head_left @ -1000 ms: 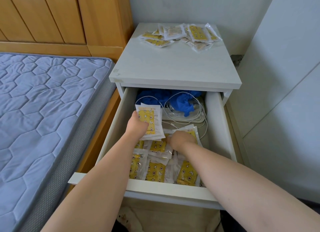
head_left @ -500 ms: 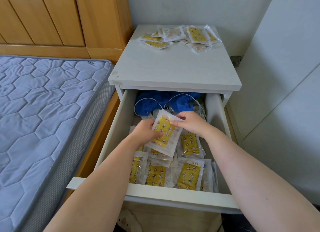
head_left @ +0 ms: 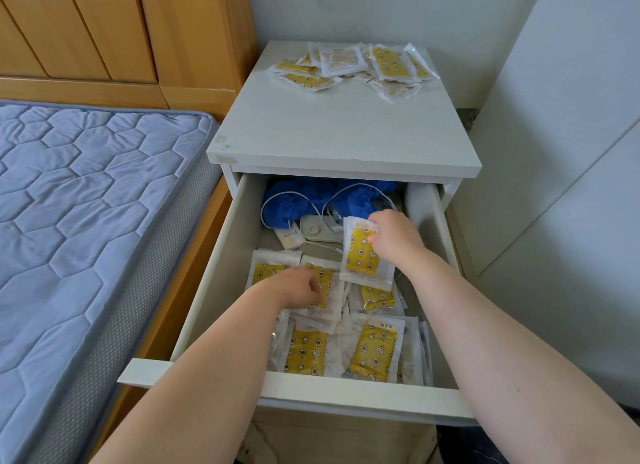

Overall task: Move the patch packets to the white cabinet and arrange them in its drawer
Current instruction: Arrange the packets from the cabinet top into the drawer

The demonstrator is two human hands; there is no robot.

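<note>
Looking down into the pulled-out drawer [head_left: 294, 392] of the white cabinet [head_left: 346, 134], with both hands in there. Pinching one raised packet [head_left: 362, 259] in the right hand [head_left: 394, 238] by its top right corner, thumb on the front and other fingers tucked behind. Holding it tilted up off the pile at the far right of the drawer, lower edge just over the packets below. Left hand [head_left: 298, 292] down at the middle left, fingers bent onto a flat packet [head_left: 327, 280] on top of the heap, with its yellow part poking out right at the fingertips. Can't tell whether gripping that one or just pressing on it. Two front packets [head_left: 306, 351] side by side against the near wall, with others overlapped in between. Way at the back: a blue cloth [head_left: 298, 200], a looped white cable [head_left: 266, 203] and a small white gadget [head_left: 317, 229]. Also a scatter of loose packets [head_left: 353, 66] up on the cabinet's top at the far edge. Blue quilted mattress [head_left: 86, 203] and wooden headboard [head_left: 121, 30] off to the left.
</note>
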